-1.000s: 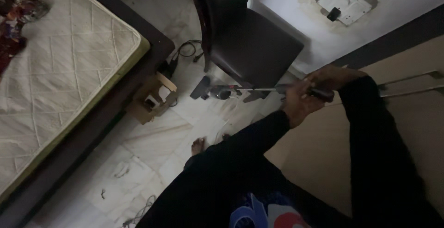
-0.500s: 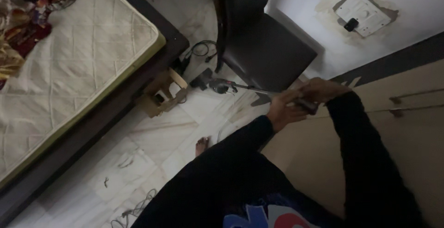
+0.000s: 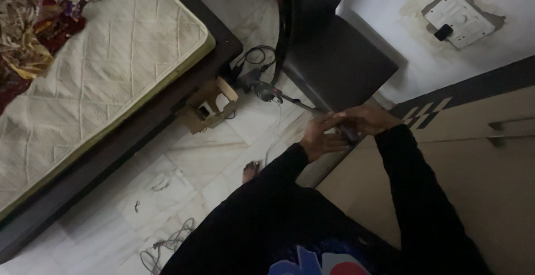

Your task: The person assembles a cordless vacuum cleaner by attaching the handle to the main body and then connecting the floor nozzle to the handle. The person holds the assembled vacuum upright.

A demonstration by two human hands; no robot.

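Both hands grip the dark handle end of a long stick vacuum (image 3: pixel 281 97), whose thin metal tube slants down to a dark head on the floor near the bed corner. My left hand (image 3: pixel 317 136) wraps the handle from below. My right hand (image 3: pixel 365 120) closes over it from above. Black sleeves cover both arms. The vacuum's head lies under the front of a dark chair (image 3: pixel 334 57), next to a small cardboard box (image 3: pixel 207 106).
A quilted mattress on a dark bed frame (image 3: pixel 106 63) fills the left, with patterned cloth (image 3: pixel 39 24) on it. Cables (image 3: pixel 167 244) lie on the marble floor. A beige cabinet with handles (image 3: pixel 501 141) stands at right, under a wall switch plate (image 3: pixel 460 13). My bare foot (image 3: pixel 251 170) shows below.
The vacuum's head has slid away along the floor toward the bed corner and under the chair. Both hands moved left and lower in view, staying on the handle.
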